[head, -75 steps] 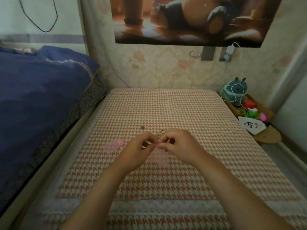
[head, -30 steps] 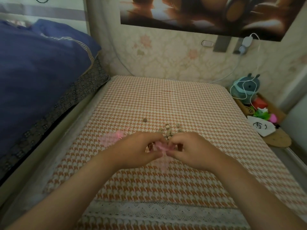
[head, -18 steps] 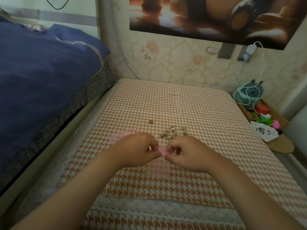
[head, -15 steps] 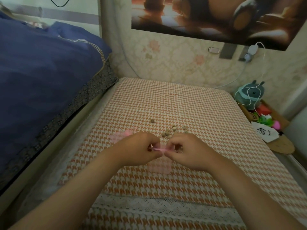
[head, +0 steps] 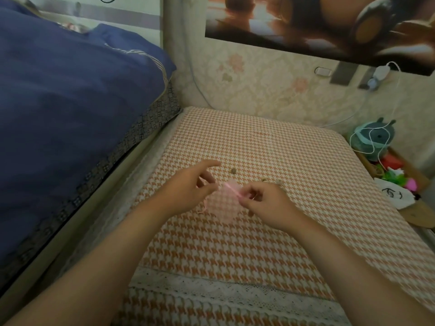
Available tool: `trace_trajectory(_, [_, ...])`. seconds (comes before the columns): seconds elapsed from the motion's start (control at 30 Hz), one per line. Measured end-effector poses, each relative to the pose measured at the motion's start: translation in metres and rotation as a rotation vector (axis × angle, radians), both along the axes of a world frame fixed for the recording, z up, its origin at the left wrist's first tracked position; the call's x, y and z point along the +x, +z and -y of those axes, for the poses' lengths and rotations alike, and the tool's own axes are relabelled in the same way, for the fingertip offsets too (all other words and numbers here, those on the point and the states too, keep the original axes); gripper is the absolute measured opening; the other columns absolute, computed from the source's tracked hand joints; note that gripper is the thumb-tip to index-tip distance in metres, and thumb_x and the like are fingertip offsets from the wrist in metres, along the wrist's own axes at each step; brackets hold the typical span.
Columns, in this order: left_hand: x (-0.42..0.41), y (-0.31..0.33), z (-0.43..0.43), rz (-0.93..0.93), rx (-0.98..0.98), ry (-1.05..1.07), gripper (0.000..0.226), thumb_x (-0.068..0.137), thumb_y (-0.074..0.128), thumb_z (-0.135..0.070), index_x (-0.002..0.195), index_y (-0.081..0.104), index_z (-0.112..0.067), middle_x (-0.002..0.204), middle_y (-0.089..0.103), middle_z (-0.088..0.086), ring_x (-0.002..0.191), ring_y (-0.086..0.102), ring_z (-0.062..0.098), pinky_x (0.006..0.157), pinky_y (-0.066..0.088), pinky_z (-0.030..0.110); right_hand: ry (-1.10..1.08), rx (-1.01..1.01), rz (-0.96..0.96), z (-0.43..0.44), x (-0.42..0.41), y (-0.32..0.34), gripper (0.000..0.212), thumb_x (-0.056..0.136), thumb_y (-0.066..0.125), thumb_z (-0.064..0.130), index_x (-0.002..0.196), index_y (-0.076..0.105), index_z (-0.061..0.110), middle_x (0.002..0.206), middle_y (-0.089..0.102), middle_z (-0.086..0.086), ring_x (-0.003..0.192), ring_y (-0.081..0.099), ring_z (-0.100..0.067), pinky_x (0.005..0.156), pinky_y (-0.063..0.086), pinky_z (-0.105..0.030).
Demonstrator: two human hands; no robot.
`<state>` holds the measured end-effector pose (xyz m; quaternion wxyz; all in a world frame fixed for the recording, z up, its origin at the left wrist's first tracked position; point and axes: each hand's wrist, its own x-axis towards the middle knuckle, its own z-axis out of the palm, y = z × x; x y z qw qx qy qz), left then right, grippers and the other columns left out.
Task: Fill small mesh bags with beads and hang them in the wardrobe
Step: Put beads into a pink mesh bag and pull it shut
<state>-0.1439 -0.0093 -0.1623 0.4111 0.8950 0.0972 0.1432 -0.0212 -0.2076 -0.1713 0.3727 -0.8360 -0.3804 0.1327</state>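
Observation:
A small pink mesh bag (head: pixel 226 208) lies flat on the orange houndstooth cloth (head: pixel 259 243). My right hand (head: pixel 266 204) pinches the bag's top edge by its pink ribbon. My left hand (head: pixel 188 188) hovers just left of the bag with its fingers stretched forward, holding nothing. One brown bead (head: pixel 233 171) lies alone just beyond the left fingertips. Several more beads (head: pixel 277 182) lie behind my right hand, partly hidden by it. A thin pink ribbon end (head: pixel 204 207) shows under my left hand.
A blue quilt (head: pixel 70 102) on a bed rises along the left. At the right edge sit a teal plush toy (head: pixel 374 142) wrapped in a white cable and a wooden tray (head: pixel 419 212) of small toys. The papered wall stands behind.
My left hand has let go of the bag's mouth and spread its fingers forward to the left. My right hand keeps its pinch on the bag. The camera has tilted slightly.

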Motion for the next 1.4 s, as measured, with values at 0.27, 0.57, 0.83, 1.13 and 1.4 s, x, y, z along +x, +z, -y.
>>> trace_trajectory(0.27, [0.004,-0.035,-0.012,-0.291,0.427,0.151,0.031,0.091,0.059,-0.035,0.121,0.055,-0.029,0.123,0.053,-0.006,0.111,0.05,0.016,0.09,0.05,0.035,-0.244,0.213,-0.081,-0.039,0.013,-0.021,0.008,0.097,0.066,0.018,0.101,0.068,0.023,0.089,0.07,0.0,0.062,0.069,-0.014,0.059,0.058,-0.032])
trace_trajectory(0.57, [0.01,-0.053,-0.033,-0.223,0.32,0.34,0.02,0.092,0.057,-0.012,0.104,0.069,-0.023,0.102,0.067,0.002,0.086,0.06,0.019,0.068,0.047,0.028,-0.342,0.196,-0.215,-0.071,0.019,-0.041,0.026,0.096,0.066,0.017,0.118,0.056,0.022,0.099,0.07,-0.003,0.061,0.069,-0.016,0.049,0.051,-0.025])
trace_trajectory(0.83, [-0.013,-0.02,-0.04,-0.135,0.363,0.48,0.02,0.09,0.045,-0.025,0.078,0.06,-0.024,0.073,0.062,-0.007,0.07,0.059,0.018,0.065,0.052,0.032,-0.256,-0.026,-0.071,-0.066,0.014,-0.045,0.043,0.096,0.066,0.031,0.136,0.059,0.017,0.113,0.069,-0.004,0.094,0.068,-0.023,0.086,0.058,-0.042])
trace_trajectory(1.13, [-0.001,-0.012,-0.005,-0.105,-0.276,0.276,0.014,0.09,0.058,-0.016,0.082,0.07,-0.015,0.076,0.073,0.007,0.074,0.069,0.029,0.069,0.055,0.041,-0.129,-0.349,0.199,-0.043,0.0,-0.017,0.065,0.097,0.059,0.041,0.153,0.033,0.023,0.151,0.042,-0.006,0.129,0.052,-0.03,0.103,0.048,-0.045])
trace_trajectory(1.4, [0.016,0.004,0.034,-0.114,-0.382,0.14,0.018,0.094,0.055,-0.006,0.09,0.072,-0.01,0.08,0.074,0.012,0.062,0.066,0.015,0.057,0.049,0.026,-0.095,0.224,-0.224,-0.007,-0.01,0.019,0.019,0.097,0.059,0.014,0.111,0.067,0.024,0.098,0.072,-0.001,0.061,0.064,-0.015,0.046,0.044,-0.019])
